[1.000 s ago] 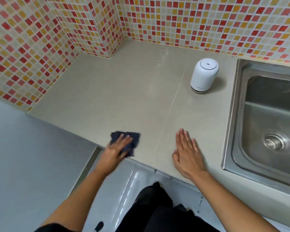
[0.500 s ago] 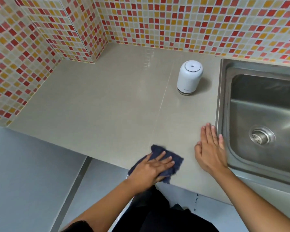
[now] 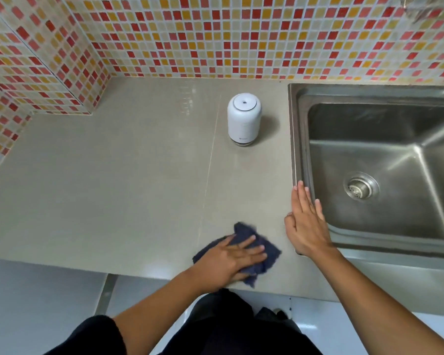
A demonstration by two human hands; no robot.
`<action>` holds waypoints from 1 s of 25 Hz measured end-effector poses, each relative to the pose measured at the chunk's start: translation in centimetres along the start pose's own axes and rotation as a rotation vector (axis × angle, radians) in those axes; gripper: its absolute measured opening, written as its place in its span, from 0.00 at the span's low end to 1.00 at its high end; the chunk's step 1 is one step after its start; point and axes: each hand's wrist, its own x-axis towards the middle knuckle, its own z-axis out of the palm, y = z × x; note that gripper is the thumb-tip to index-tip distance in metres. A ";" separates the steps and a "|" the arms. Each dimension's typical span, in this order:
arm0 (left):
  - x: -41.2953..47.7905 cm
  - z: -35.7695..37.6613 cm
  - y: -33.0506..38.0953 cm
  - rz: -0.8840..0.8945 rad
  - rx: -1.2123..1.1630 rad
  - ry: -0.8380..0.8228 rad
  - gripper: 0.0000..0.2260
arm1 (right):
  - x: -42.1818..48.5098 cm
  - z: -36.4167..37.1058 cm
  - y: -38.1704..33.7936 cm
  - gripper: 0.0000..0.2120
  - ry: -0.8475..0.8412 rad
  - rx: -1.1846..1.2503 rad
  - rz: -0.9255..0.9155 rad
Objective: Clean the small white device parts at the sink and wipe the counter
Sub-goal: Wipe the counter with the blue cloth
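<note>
A small white cylindrical device (image 3: 244, 119) stands upright on the beige counter (image 3: 128, 180), just left of the steel sink (image 3: 385, 175). My left hand (image 3: 231, 260) lies flat with straight fingers on a dark blue cloth (image 3: 267, 252) near the counter's front edge, pressing it down. My right hand (image 3: 305, 224) rests flat on the counter, fingers straight, its fingertips against the sink's left rim. The cloth's left part is hidden under my hand.
Mosaic tiled walls (image 3: 215, 37) in red, orange and cream close off the back and the left. A drain (image 3: 360, 188) sits in the sink basin. The counter's front edge runs just below my hands, with pale floor underneath.
My left hand has slid the cloth rightward along the front edge, close to my right hand. My right hand has shifted right until it reaches the sink rim.
</note>
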 end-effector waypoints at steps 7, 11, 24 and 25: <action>1.0 -5.5 -13.8 -0.582 -0.056 0.287 0.21 | 0.0 0.0 0.1 0.35 0.019 0.012 0.004; 10.2 -4.1 -11.9 -0.617 -0.052 0.256 0.23 | 0.2 0.2 0.3 0.33 0.057 0.132 -0.007; 6.1 -3.9 1.4 0.043 -0.255 0.121 0.24 | 0.7 -3.4 2.9 0.10 0.213 1.073 0.400; 8.0 -5.1 1.5 0.068 -0.179 0.173 0.23 | 1.0 -4.6 3.3 0.12 0.085 1.118 0.449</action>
